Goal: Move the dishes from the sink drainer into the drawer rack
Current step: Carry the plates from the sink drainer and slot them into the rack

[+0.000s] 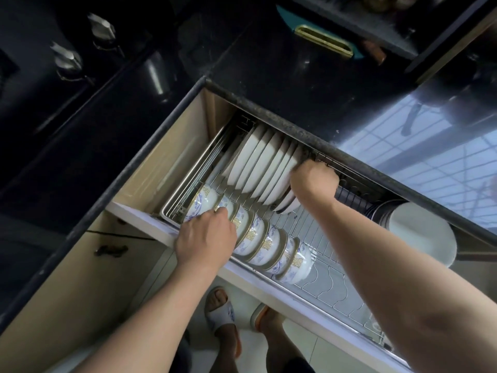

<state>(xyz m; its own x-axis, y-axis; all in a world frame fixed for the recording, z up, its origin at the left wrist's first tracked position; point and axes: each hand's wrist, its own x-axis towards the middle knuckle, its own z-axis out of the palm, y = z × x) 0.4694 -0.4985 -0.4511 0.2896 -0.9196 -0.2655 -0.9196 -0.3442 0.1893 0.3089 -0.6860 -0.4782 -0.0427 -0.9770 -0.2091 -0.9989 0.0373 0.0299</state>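
The pulled-out drawer rack is a wire basket under a black counter. Several white plates stand on edge in its back row. A front row holds several white bowls with blue and gold patterns, nested on their sides. My right hand grips the rightmost white plate at the end of the plate row. My left hand rests on the bowl row near its left end, fingers curled over a bowl's rim. The sink drainer is out of view.
A stack of white dishes sits at the rack's right end under the counter edge. The black counter carries a teal box with a gold slot. My feet in slippers stand below the drawer front.
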